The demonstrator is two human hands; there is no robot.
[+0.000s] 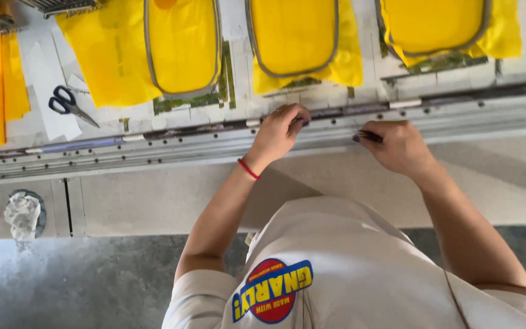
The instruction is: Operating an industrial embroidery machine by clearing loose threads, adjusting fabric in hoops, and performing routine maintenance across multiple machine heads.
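Both hands are working at the same long grey metal rail [153,146], the one running left to right across the front of the machine bed, directly ahead of the person. The left hand [278,131], with a thin red cord bracelet [248,169] at the wrist, is curling its fingers down onto the upper edge of the rail, fingertips pressing or pinching at a dark spot there; whether it is actually gripping anything small I cannot tell. The right hand [400,146] is closing in a fist-like pinch around a slim dark pen-shaped tool [369,136], whose tip is pointing leftwards, towards the left hand, and lying along the rail's own long axis. The two hands are sitting near each other, a short stretch of bare rail between them, the left slightly farther from the body than the right. So the tool tip is aiming straight along the rail at the gap, and the right hand is the one nearer to it. Beyond the hands, three bright yellow fabric panels are lying in grey oval hoops, the middle hooped yellow panel [293,33] straight past the left hand. Well off to the left of both hands, black-handled scissors [68,105] are resting on white backing paper [41,73].
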